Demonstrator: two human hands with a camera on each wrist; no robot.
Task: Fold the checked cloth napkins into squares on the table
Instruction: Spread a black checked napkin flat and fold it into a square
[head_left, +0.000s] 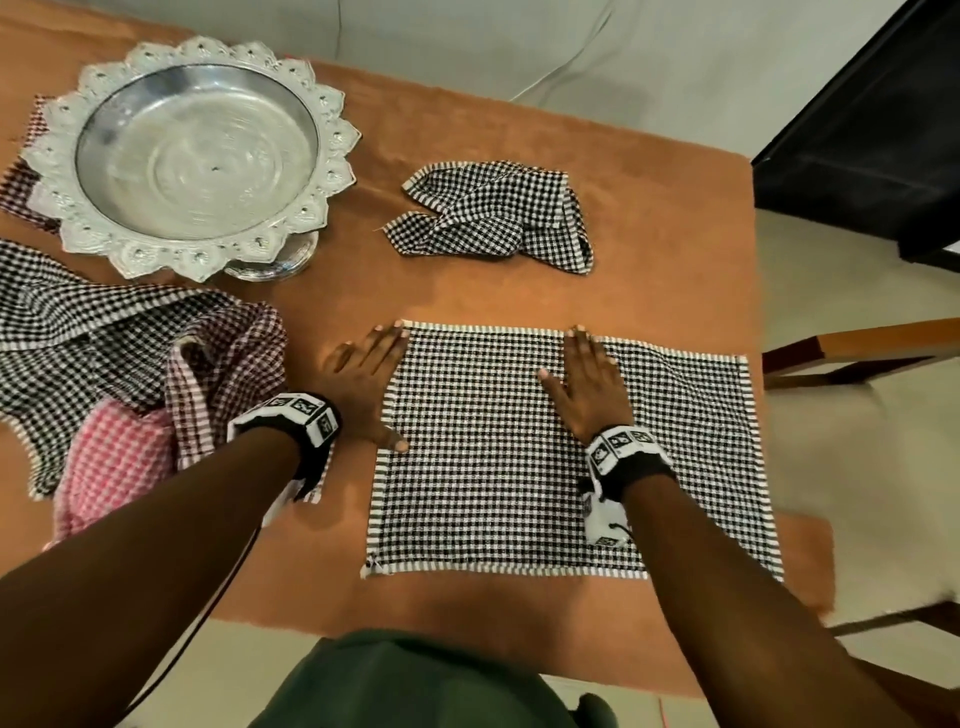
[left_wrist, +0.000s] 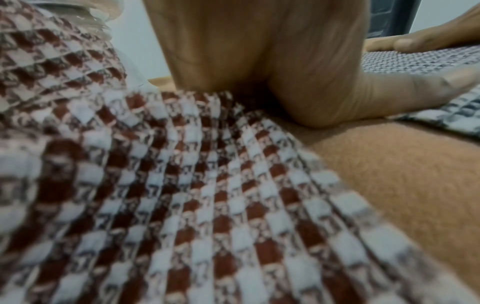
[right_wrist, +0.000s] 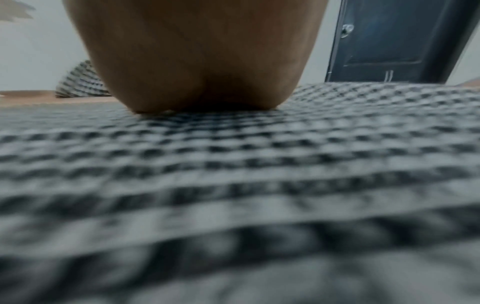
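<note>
At the far left of the brown felt-covered table, a loose heap of checked cloth napkins in black-and-white, maroon and pink lies below an ornate silver pedestal tray with a scalloped rim. The left hand lies flat with straight fingers, palm on the table just beside the heap (its wrist camera shows a maroon-checked edge under the wrist), its thumb resting on the left border of the spread black-and-white checked rectangular napkin; it holds nothing. That napkin lies smooth near the table's front edge, reaching to the right edge. The right hand presses flat on its upper middle, fingers straight and together, gripping nothing. Beyond it, a crumpled black-and-white checked napkin sits apart. A dark chair stands at the far right.
</note>
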